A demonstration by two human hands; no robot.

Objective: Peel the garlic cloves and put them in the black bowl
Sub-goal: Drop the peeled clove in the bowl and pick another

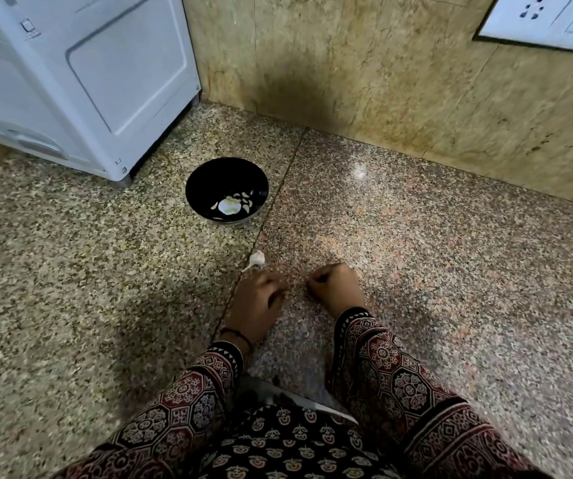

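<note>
Far left stood the white appliance (81,81), and just off its corner sat the black bowl (209,178) on the speckled stone counter (70,271). A few peeled cloves (246,203) lay in its bottom around a pale round scrap we couldn't identify. So the job was under way, we reckoned, not finished.

Next along was the unpeeled garlic (257,259), lying on the counter between the bowl and the left hand (255,305), just beside the knuckles. Its long axis ran diagonally. The thin papery tail pointed down-left toward that hand, and the fat end pointed up-right, away from us.

The left hand rested knuckles-up with its fingers curled under. Whether they pinched anything, we could not tell. The right hand (335,288) was balled into a fist, fingertips tucked in, and anything it held was hidden from us.

To peel well, we judged the move was to take the garlic by its fat end. Nip the tail with thumb and forefinger, strip the skin along that long axis, then drop the bare clove into the bowl.

Up at far right, a white socket plate (548,19) hung on the wall.
</note>
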